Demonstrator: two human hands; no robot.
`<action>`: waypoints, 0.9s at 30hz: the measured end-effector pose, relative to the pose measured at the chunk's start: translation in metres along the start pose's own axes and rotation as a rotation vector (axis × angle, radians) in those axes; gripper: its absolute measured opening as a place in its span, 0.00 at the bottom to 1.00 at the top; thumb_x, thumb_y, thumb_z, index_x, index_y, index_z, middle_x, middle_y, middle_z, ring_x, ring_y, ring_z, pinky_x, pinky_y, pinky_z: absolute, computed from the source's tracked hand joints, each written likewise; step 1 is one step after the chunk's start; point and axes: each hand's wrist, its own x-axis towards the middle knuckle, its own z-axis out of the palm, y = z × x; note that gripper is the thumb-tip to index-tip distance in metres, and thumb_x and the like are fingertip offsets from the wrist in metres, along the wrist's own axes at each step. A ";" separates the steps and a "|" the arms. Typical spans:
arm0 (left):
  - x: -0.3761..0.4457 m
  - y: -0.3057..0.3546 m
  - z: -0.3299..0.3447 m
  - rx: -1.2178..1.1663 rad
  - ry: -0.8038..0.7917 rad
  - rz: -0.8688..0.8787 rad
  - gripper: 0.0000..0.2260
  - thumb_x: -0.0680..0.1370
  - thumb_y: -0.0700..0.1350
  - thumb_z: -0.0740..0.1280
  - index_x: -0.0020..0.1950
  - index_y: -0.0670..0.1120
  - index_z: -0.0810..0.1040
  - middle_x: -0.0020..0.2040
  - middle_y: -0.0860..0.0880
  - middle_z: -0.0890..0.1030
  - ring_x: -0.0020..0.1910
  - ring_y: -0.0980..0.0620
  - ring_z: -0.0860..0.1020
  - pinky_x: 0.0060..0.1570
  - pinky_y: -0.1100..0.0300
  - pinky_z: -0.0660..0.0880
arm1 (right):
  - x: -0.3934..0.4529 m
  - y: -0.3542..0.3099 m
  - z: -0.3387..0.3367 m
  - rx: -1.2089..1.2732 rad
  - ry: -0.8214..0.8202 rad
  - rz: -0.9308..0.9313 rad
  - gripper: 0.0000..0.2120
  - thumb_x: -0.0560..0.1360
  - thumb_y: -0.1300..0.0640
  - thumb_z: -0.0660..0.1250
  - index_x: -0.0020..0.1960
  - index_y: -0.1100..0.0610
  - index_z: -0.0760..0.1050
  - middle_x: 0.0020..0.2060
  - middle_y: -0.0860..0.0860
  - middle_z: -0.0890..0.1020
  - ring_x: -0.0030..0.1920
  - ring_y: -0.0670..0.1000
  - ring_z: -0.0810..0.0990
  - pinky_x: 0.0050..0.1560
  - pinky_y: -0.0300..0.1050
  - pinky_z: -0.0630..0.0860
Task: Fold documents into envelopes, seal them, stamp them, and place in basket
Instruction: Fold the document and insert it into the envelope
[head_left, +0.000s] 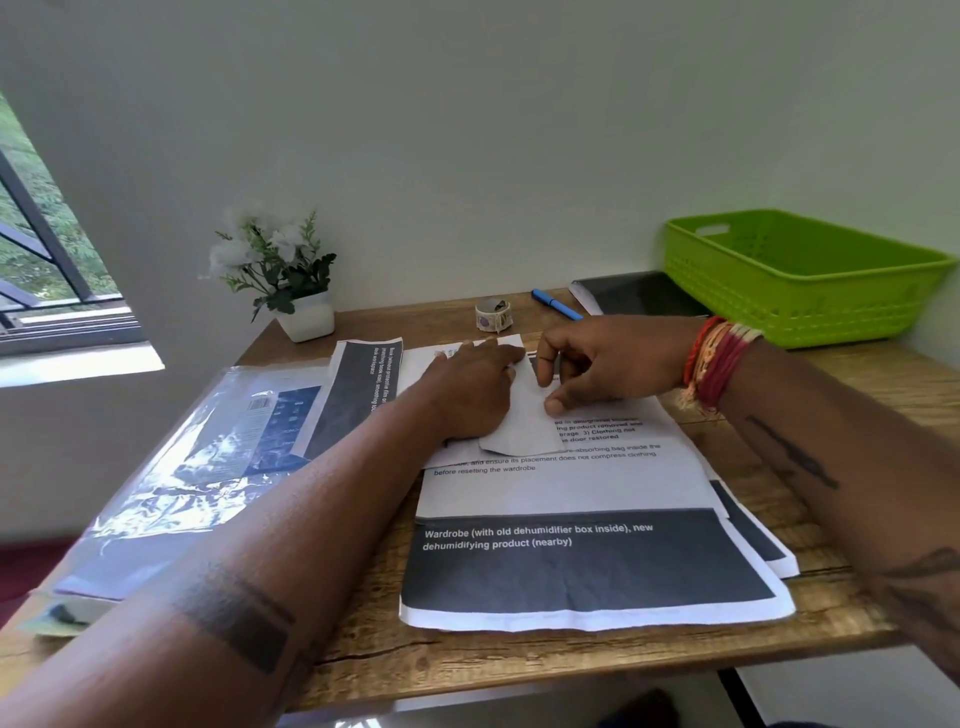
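At the bench's middle, a left hand (470, 395) lies flat, fingers straight, pinning a white envelope (524, 415) upon printed documents (571, 488). The right hand (597, 364) pinches its edge, likely to close it. The green basket (800, 275) waits far right.

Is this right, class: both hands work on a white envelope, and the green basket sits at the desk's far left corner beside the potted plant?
Not quite. The head view shows the green basket at the far right corner, across the desk from the potted plant. Both the left hand and right hand do work on the white envelope.
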 end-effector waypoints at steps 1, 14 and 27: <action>0.000 0.000 0.000 0.000 0.002 0.002 0.21 0.86 0.47 0.52 0.80 0.53 0.62 0.79 0.45 0.64 0.78 0.43 0.60 0.75 0.42 0.57 | 0.003 0.003 0.001 -0.017 0.032 -0.019 0.13 0.72 0.43 0.75 0.53 0.43 0.76 0.43 0.50 0.81 0.39 0.47 0.78 0.42 0.44 0.76; 0.006 -0.005 0.004 0.005 0.014 0.025 0.20 0.85 0.49 0.52 0.78 0.54 0.65 0.78 0.46 0.66 0.77 0.43 0.63 0.74 0.41 0.59 | 0.020 0.006 0.011 -0.169 0.231 0.024 0.12 0.81 0.49 0.63 0.62 0.40 0.78 0.39 0.38 0.74 0.36 0.39 0.72 0.36 0.32 0.63; 0.003 -0.002 0.002 0.026 0.011 0.019 0.21 0.85 0.48 0.52 0.79 0.49 0.62 0.77 0.44 0.66 0.76 0.42 0.63 0.74 0.41 0.59 | 0.046 0.007 0.020 -0.249 0.267 0.081 0.19 0.80 0.51 0.58 0.69 0.39 0.74 0.59 0.48 0.81 0.58 0.49 0.75 0.54 0.37 0.66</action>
